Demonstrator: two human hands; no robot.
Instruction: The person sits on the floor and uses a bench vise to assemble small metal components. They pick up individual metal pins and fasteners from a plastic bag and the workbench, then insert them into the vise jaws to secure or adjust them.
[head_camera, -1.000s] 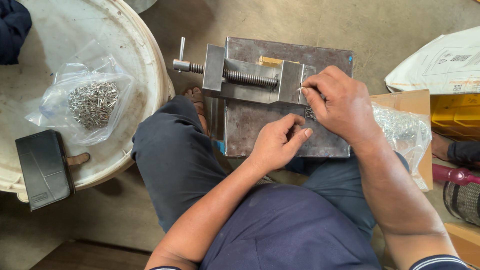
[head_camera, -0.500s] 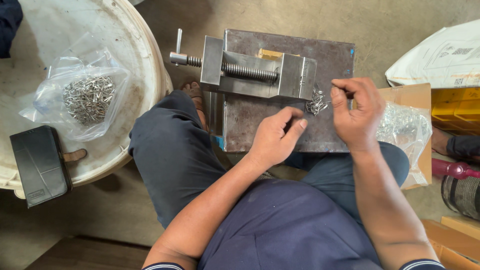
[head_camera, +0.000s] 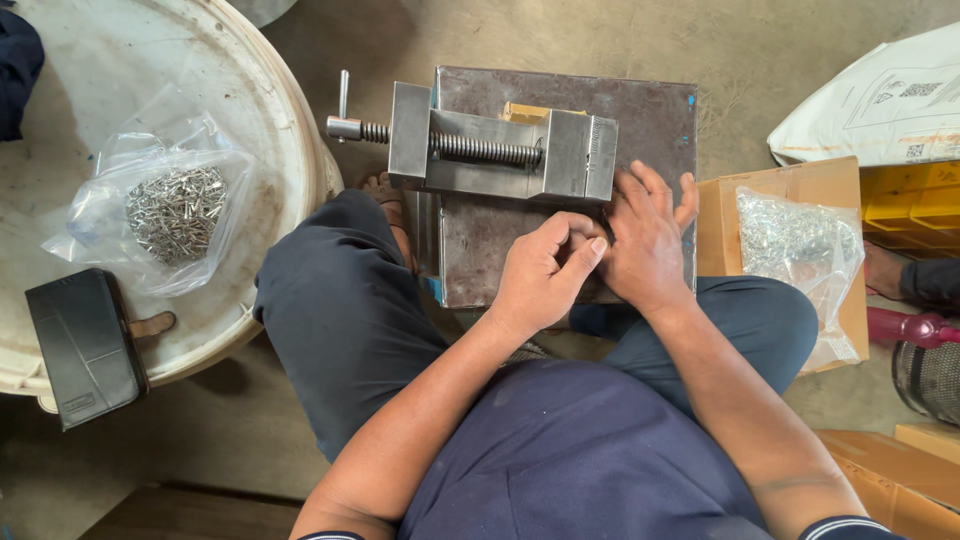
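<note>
- The left hand is curled loosely on the grey metal block; whether anything is pinched cannot be told.
- The right hand is laid flat beside it, fingers spread, nothing gripped.
- A steel vise is seen on the block's far part.
- A bag of small metal pieces lies in the white tub, far left.

A clear bag of metal pins and a black case lie on the white round lid.
</note>
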